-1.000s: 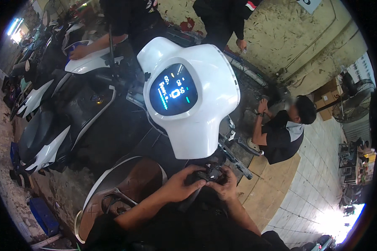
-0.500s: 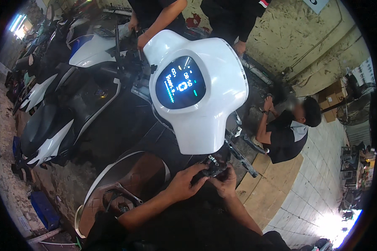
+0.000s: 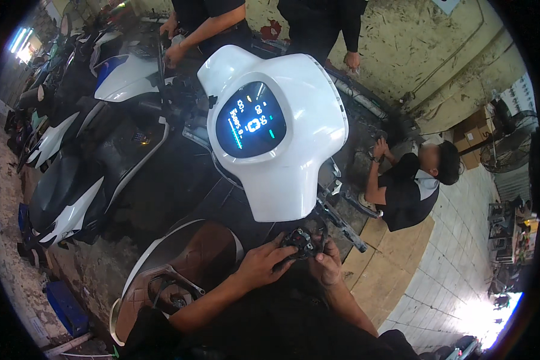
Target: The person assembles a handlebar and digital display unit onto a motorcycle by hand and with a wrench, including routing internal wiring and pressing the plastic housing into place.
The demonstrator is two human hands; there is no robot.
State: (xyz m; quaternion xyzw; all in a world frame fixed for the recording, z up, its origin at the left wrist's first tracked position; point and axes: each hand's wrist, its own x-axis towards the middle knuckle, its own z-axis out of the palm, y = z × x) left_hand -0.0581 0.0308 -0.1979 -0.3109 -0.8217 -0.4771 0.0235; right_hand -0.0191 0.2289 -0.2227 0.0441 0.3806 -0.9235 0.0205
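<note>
A small black part [image 3: 299, 242], which looks like a handlebar switch unit, is held low in front of the white scooter cowl. Its uneven face carries metal bits and a small red spot. My left hand [image 3: 266, 264] grips its left side, the thumb lying over it. At its right side my right hand [image 3: 327, 267] has finger and thumb closed on a dark piece beside the unit; whether that is a wire or part of the unit I cannot tell. Just beyond stands the white cowl [image 3: 294, 180] with a lit display [image 3: 251, 120].
A brown scooter seat [image 3: 210, 246] lies at my left, a black and white scooter [image 3: 72, 180] beyond it. Metal bars [image 3: 342, 225] stick out right of the cowl. One person [image 3: 411, 186] crouches at the right; others' hands [image 3: 175, 54] are at the far side. A fan [image 3: 510, 141] stands far right.
The black part has turned, showing more of its face and the red spot. My right fingers have shifted along its right side. The far person's hands have moved left, away from the cowl.
</note>
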